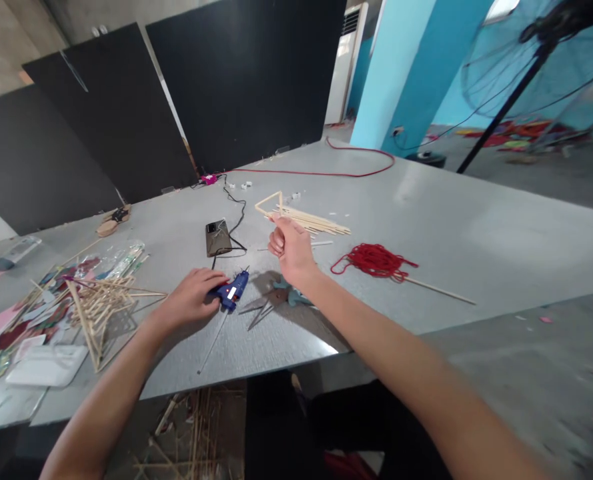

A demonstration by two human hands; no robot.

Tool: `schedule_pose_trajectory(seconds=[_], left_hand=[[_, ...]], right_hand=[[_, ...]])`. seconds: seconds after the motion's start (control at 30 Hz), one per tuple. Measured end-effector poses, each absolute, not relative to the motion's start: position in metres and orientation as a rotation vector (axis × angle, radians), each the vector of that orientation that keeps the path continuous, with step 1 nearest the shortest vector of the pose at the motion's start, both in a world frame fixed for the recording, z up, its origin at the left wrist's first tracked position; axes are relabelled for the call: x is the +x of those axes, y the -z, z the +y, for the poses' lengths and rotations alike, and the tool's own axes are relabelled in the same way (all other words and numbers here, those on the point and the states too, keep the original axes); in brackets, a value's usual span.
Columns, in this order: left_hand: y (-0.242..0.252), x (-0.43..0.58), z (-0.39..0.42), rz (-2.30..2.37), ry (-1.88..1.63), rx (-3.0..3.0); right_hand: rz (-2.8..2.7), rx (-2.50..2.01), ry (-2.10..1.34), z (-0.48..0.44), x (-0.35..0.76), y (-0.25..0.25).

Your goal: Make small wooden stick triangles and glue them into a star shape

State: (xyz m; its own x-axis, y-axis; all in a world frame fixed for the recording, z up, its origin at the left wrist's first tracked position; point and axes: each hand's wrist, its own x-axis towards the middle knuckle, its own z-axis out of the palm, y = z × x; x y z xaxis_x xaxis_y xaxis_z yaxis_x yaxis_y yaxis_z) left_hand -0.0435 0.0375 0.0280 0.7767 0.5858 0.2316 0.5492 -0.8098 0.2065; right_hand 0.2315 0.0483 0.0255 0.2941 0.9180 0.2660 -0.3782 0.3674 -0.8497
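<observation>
The frame is jutting from the right hand, closed fingertips pinching its near end, close to the left end of the loose sticks. Nearer and left, the left hand is half-curling around the glue gun. Scissors are lying spread to its right, the phone is resting beyond, and red yarn is heaping up on the right.

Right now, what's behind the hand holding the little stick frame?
Behind the right hand, thin wooden sticks lie in a pile on the grey table. The hand covers part of the view, so I can't see what else might be hidden there.
</observation>
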Motion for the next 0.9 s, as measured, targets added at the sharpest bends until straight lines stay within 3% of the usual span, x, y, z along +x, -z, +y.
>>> schedule_pose_trajectory(seconds=[0.2,0.47,0.53,0.67,0.9], left_hand=[[-0.016,-0.042,0.037,0.825,-0.571,2.768],[-0.021,-0.024,0.044,1.033,-1.115,2.529],[-0.029,-0.007,0.06,1.072,-1.062,2.555],[-0.045,0.04,0.112,1.185,-0.58,2.696],[-0.043,0.115,0.16,1.364,-0.358,2.664]], right_hand=[[-0.802,-0.763,-0.903,0.047,0.239,-0.028],[-0.72,-0.785,-0.734,0.071,0.297,-0.046],[-0.793,-0.851,-0.609,0.072,0.331,-0.044],[-0.868,-1.106,-0.32,0.057,0.386,-0.013],[-1.089,-1.201,-0.163,0.021,0.399,0.041]])
